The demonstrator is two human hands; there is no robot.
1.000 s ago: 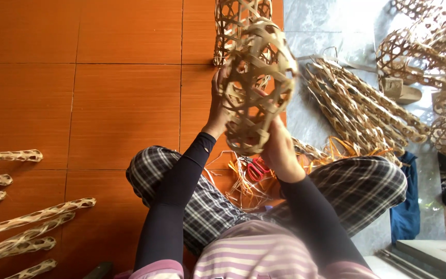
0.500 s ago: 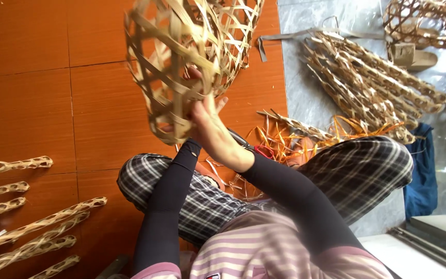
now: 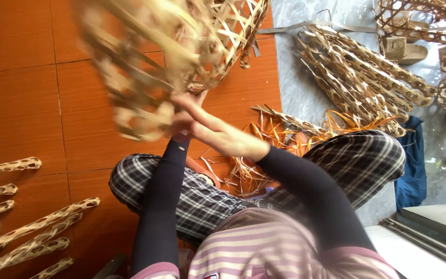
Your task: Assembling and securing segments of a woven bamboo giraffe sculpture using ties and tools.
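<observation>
We were mid-weave: our right hand (image 3: 218,135) lay open-fingered against the blurred basket (image 3: 145,67); the left hand's grip was hidden. Steadying it seemed next.

Flat open-weave bamboo strips (image 3: 24,227) lie in a row on the orange tiled floor (image 3: 21,93) at the left. A pile of similar woven bamboo lengths (image 3: 360,77) rests on the grey stone slab (image 3: 305,98) at the right, with loose orange-tinted bamboo slivers (image 3: 285,137) beside it. A blue cloth (image 3: 414,165) lies further right.
</observation>
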